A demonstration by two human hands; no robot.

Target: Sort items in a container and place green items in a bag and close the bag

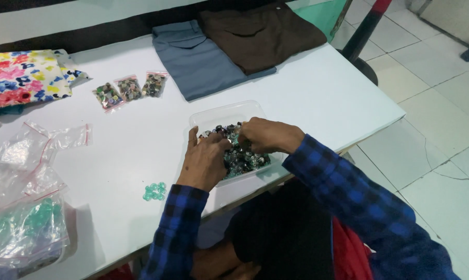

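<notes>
Two hands, the left hand (206, 159) and the right hand (265, 136), reached into one clear plastic tray (224, 115) of mixed buttons, too many to count. Three small filled bags (129, 89) lay in a row. One small cluster of green buttons (154, 191) sat loose. Two folded garments lay there, one blue-grey (198, 59), one brown (260, 33), beside one floral cloth (24, 75).

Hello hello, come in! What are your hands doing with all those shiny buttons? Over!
Left hand and right hand both in the clear tub, fingers picking through dark mixed buttons. Small green pile set aside. Nothing blocking.
</notes>
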